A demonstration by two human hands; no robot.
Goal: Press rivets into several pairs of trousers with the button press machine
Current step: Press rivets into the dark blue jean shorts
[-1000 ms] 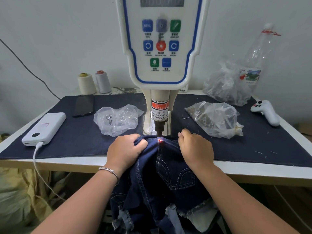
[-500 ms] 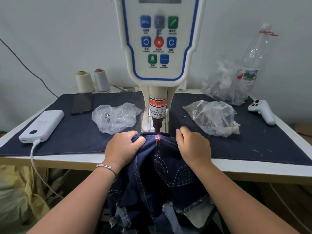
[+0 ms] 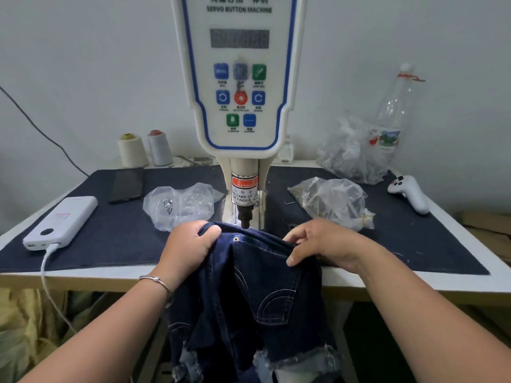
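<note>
We see dark blue trousers (image 3: 257,294) with pale stitching and frayed, torn edges at the bottom. They hang over the front edge of the table (image 3: 442,283), and their top edge lies just under the tip of the button press machine (image 3: 240,106). A small shiny rivet (image 3: 236,239) sits in the cloth near that tip. Our left hand (image 3: 188,250) is curled tight and grips a bunch of the cloth at the top. Our right hand (image 3: 326,244) is half curled and pinches the top edge of the trousers on the other side.
</note>
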